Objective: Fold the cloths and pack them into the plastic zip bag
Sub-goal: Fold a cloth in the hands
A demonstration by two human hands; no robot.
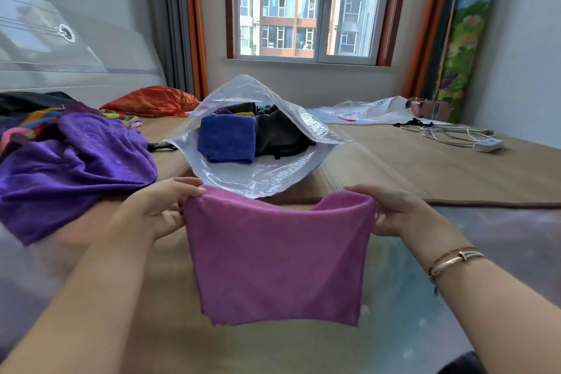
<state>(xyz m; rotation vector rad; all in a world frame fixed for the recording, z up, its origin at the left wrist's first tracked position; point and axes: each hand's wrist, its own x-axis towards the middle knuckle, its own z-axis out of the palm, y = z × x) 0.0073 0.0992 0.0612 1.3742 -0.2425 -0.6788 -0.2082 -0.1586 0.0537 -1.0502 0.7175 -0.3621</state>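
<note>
Above the near edge of the bed: a pink cloth [277,255] hung in the air, already doubled, its lower hem loose and its top edge sagging between the two hands.
Left grip: the left hand [158,213] pinched the cloth's upper left corner, thumb on top, fingers curled behind.
Right grip: the right hand [391,211] pinched the upper right corner the same way; a bracelet [455,260] sat on that wrist.
Why held so: stretched by its corners, the cloth hung flat, which probably readied it for another fold before packing.
Zip bag: the plastic zip bag [258,173] lay further in on the bed, mouth gaping toward the person, likely left open for loading; a folded blue cloth [227,140] and dark cloths [279,134] lay inside.
Left edge of the bed: a purple towel [69,161] lay unfolded in a heap, still to be done.
Hard to tell: the bag's zip strip could not be made out, nor how many dark cloths lay inside; coloured fabric behind the towel was partly covered.
</note>
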